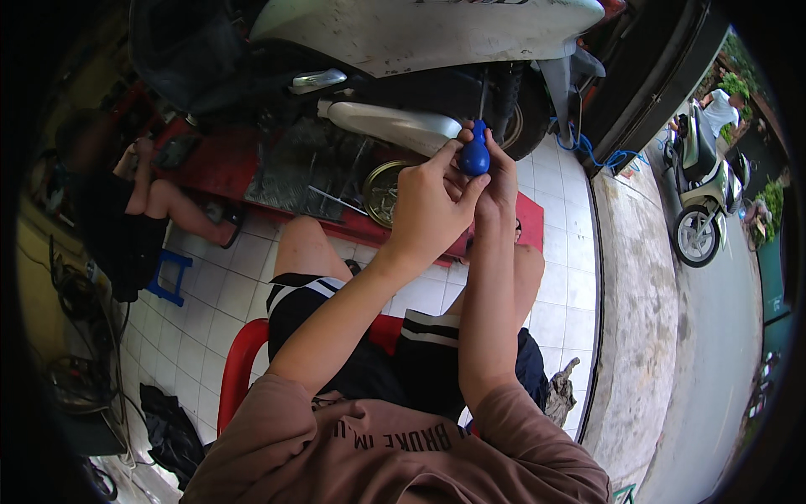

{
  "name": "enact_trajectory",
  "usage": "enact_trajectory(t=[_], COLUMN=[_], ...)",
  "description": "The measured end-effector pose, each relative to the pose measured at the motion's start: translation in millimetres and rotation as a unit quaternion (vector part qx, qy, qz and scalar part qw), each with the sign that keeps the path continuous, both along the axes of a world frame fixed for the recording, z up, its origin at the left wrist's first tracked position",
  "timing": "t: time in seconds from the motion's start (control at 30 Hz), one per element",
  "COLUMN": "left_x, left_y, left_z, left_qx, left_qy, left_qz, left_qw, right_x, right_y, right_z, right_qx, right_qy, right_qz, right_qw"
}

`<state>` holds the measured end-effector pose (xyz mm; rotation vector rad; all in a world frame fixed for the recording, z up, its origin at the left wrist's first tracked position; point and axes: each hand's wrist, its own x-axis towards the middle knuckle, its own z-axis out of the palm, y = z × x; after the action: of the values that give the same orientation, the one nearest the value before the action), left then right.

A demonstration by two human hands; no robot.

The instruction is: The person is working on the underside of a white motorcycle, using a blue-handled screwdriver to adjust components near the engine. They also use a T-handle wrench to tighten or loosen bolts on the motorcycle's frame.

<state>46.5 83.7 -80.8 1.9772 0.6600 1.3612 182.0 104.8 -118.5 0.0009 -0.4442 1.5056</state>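
A screwdriver (475,158) with a bulbous blue handle is held in front of me, its thin metal shaft pointing away toward the scooter (428,38). My right hand (499,181) closes round the handle from the right. From the left, the fingers and thumb of my left hand (430,191) pinch at the same handle. Beyond them is the scooter's underside, with a silver exhaust cover (390,123) and the rear wheel (531,126). Where the screwdriver's tip ends among the dark parts, I cannot make out.
A round metal tray (370,200) with small parts sits on the red platform (336,217) under the scooter. At the left a person (126,185) sits near a blue stool (171,277). A blue hose (592,158) lies by the doorway; outside stands another scooter (705,189).
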Motion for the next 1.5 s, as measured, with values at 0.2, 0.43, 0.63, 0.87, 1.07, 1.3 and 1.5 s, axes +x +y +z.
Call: enact_trajectory(t=[0.2, 0.43, 0.63, 0.87, 1.07, 1.3, 1.5], left_x=[1.9, 7.8, 9.6, 9.6, 10.6, 7.4, 3.4], left_y=[0.2, 7.6, -1.4, -2.9, -5.2, 0.1, 9.0], left_z=[0.1, -10.0, -1.8, -8.8, 1.7, 4.0, 0.7], left_qx=[-0.348, -0.225, -0.028, 0.200, -0.231, -0.513, -0.368], left_qy=[-0.157, -0.113, 0.000, 0.079, -0.035, -0.141, -0.037], left_qz=[-0.186, -0.096, 0.023, 0.135, -0.078, -0.214, -0.131], left_qw=[0.905, 0.963, 0.999, 0.967, 0.969, 0.819, 0.920], right_x=[-2.7, 14.8, 22.3, 9.0, 18.2, 7.8, 10.7], right_y=[7.9, 4.0, 1.2, -6.2, -2.3, 8.8, -1.4], right_z=[-4.5, -10.7, -7.4, 9.8, -1.8, -10.0, -5.8], right_qx=[0.059, -0.108, -0.175, -0.164, -0.116, -0.043, -0.097], right_qy=[0.078, -0.128, -0.176, -0.160, -0.109, -0.018, -0.179], right_qz=[0.074, -0.089, -0.121, -0.149, -0.095, -0.020, -0.108], right_qw=[0.992, 0.982, 0.961, 0.962, 0.983, 0.999, 0.973])
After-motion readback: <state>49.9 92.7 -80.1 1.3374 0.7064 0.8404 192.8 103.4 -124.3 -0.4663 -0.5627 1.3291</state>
